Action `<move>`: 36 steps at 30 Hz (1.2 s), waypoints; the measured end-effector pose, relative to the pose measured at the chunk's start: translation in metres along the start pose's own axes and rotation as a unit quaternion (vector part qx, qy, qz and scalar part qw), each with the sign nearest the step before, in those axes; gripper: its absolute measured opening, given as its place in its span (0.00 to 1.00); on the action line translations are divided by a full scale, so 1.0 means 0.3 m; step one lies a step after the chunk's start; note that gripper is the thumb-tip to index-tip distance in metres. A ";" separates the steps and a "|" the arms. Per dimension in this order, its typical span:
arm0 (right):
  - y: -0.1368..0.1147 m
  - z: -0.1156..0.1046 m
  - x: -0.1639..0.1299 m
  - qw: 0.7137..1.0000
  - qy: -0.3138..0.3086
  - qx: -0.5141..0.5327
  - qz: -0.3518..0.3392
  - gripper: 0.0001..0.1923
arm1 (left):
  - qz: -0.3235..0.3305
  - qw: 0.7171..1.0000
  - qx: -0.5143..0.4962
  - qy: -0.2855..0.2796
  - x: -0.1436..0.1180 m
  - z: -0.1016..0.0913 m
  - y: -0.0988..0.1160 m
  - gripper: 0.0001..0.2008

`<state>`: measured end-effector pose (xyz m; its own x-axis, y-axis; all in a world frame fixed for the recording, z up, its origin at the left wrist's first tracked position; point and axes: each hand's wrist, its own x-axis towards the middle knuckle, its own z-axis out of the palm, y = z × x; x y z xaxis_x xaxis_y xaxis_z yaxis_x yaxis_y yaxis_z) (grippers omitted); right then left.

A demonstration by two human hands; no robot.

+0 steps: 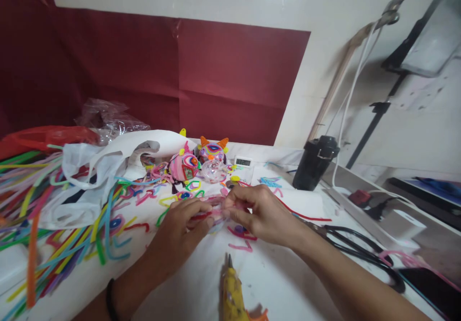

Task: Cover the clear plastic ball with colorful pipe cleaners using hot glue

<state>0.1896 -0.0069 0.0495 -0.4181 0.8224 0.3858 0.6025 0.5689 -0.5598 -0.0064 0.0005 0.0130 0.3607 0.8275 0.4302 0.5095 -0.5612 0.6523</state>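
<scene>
Over the middle of the white table, my left hand (183, 234) and my right hand (261, 213) work on one small piece, a clear rounded piece with pink and red fuzzy strips (212, 210). My left fingers are closed on its near left side. On the other side, my right thumb and forefinger pinch its right edge. The fingers cover much of it. Just behind it stand two wrapped pipe-cleaner figures (183, 166) and a clear plastic ball (213, 171). A yellow glue gun (233, 290) lies in front, its nozzle pointing toward my hands.
Many coloured pipe cleaners (65, 254) spread across the left, beside a white bag (77, 210). Black-handled scissors (355, 246) and a phone (432, 287) lie to the right. Farther back are a black bottle (316, 162) and a small digital clock (243, 161).
</scene>
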 end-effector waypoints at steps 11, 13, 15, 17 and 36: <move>0.019 0.028 0.004 0.987 -0.010 0.135 0.085 0.05 | -0.005 0.999 0.032 0.002 -0.006 -0.002 0.000 0.08; 0.020 0.033 0.004 0.988 -0.006 0.131 0.081 0.06 | -0.007 0.999 0.040 0.003 -0.006 -0.004 0.002 0.08; 0.019 0.037 0.005 0.988 -0.001 0.135 0.079 0.06 | -0.004 0.999 0.042 0.005 -0.006 -0.004 0.004 0.08; 0.017 0.038 0.006 0.986 -0.001 0.143 0.081 0.07 | -0.002 0.999 0.042 0.010 -0.008 -0.004 0.004 0.08; 0.003 0.054 0.000 0.981 -0.012 0.171 0.091 0.04 | 0.014 0.999 0.013 0.043 -0.008 0.001 0.007 0.11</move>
<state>0.1792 -0.0065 0.0372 -0.3435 0.9078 0.2405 0.4071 0.3747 -0.8330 -0.0059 -0.0025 0.0131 0.3070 0.8097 0.5002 0.5215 -0.5827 0.6233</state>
